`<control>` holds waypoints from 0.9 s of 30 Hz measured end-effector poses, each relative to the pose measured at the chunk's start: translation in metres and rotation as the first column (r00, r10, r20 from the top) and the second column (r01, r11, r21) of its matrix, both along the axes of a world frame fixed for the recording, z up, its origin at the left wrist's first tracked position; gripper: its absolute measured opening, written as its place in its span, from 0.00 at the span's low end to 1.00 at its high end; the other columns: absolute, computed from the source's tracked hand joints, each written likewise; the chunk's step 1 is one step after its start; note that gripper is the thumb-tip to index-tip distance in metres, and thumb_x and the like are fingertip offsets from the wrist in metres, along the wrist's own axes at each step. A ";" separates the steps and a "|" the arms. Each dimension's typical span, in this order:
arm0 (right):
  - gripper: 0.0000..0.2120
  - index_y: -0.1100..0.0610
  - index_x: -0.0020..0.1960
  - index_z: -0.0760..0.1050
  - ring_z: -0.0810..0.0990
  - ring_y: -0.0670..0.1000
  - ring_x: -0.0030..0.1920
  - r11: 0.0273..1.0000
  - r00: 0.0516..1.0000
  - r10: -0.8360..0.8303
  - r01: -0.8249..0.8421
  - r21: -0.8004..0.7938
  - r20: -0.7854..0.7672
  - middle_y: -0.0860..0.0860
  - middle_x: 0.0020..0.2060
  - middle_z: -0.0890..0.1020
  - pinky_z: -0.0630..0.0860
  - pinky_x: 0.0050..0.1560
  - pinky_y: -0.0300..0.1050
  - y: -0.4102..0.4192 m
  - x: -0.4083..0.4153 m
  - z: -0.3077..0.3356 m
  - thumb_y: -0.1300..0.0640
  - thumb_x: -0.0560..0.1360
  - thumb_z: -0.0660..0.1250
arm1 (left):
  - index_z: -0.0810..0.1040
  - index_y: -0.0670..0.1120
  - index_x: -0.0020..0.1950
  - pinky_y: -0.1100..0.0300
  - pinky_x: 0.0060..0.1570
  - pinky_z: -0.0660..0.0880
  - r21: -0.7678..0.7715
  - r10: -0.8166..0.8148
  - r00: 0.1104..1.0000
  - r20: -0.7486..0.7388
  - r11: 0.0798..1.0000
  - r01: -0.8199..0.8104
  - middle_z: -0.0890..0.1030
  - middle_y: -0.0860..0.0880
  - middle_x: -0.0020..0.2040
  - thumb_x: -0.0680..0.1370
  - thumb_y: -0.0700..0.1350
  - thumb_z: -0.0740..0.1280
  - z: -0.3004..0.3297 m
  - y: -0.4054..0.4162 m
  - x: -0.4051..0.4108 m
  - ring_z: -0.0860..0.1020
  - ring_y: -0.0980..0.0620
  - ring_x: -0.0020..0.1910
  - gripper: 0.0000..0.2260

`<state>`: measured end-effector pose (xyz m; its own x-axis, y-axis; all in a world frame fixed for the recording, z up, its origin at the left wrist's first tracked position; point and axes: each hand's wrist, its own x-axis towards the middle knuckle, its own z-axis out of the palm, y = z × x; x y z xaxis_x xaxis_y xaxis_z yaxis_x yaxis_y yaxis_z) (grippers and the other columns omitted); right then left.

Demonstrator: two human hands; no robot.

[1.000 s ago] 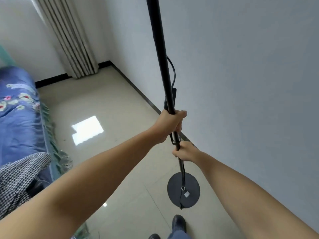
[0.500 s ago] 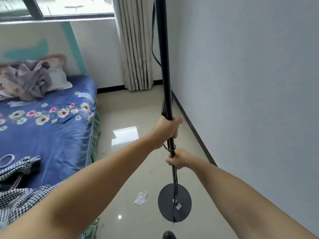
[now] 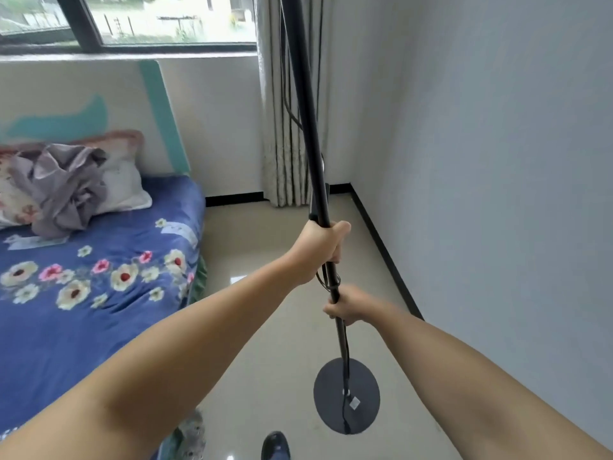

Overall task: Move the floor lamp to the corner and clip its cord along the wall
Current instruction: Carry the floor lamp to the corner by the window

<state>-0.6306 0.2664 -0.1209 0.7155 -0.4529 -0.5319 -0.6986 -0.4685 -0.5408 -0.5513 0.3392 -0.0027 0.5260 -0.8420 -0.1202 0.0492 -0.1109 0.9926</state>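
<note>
head view. one floor lamp point(image 3: 306, 127), its black pole running from the top edge down to one round black base point(image 3: 346, 395) seen over the tiled floor point(image 3: 265, 327); we cannot tell whether the base touches the floor. we count two hands on the pole: our left hand point(image 3: 320, 249) closed around it higher up, our right hand point(image 3: 346, 307) closed around it just below. one black cord point(image 3: 285, 94) hangs beside the pole and runs down to the base. one wall point(image 3: 497, 161) stands close on the right, meeting the window wall at one corner, where one curtain point(image 3: 282, 144) hangs. one bed point(image 3: 99, 277) with a flowered blue cover lies on the left, carrying one pillow point(image 3: 122, 180). one dark shoe point(image 3: 275, 446) shows at the bottom edge.
</note>
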 end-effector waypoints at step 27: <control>0.05 0.57 0.35 0.70 0.74 0.56 0.33 0.974 0.983 -0.181 0.181 0.133 -0.012 0.55 0.35 0.73 0.74 0.39 0.45 -0.495 0.487 -0.026 0.57 0.69 0.61 | 0.57 0.50 0.20 0.60 0.27 0.62 0.077 -0.096 0.995 0.022 0.993 0.094 0.61 0.53 0.17 0.71 0.40 0.59 -0.024 -0.511 0.493 0.58 0.52 0.18 0.21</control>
<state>-0.1436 -0.2281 -0.1472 0.6284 -0.4999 -0.5961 -0.7650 -0.2580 -0.5901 -0.0585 -0.1722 -0.0272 0.4478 -0.8771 -0.1735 0.0100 -0.1892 0.9819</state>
